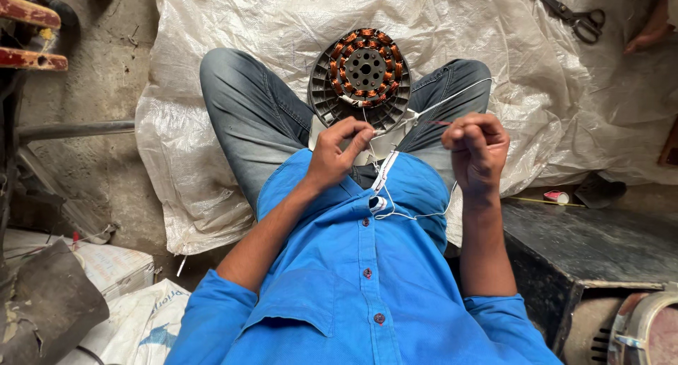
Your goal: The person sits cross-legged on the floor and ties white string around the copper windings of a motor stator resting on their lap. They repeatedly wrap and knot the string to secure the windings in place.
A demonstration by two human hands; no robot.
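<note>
So, a round fan stator [364,75] with copper coils around a grey hub is propped in the lap, between the knees, its flat face turned up toward the camera and tilted a bit away from the body. No real long axis on it since it's a disc; the hub hole points up and slightly forward.

A thin white cord [452,96] is pulled out of the lower edge of the stator. It's stretched in a diagonal line, from the coils down to the hands and off toward the right knee, with a slack loop hanging below the right hand against the blue shirt [367,266].

The left hand [337,153] is pinched shut on the cord just below the stator, thumb and fingertips pressed together. The right hand [477,149] is curled into a closed fist on the cord, beside the left one and a bit apart from it.

Containers: nothing open is seen. Everything's sat on a white woven plastic sack [494,47] spread flat on the floor, contents can't be told. Scissors [575,13] are lying on it, well beyond the right hand.
</note>
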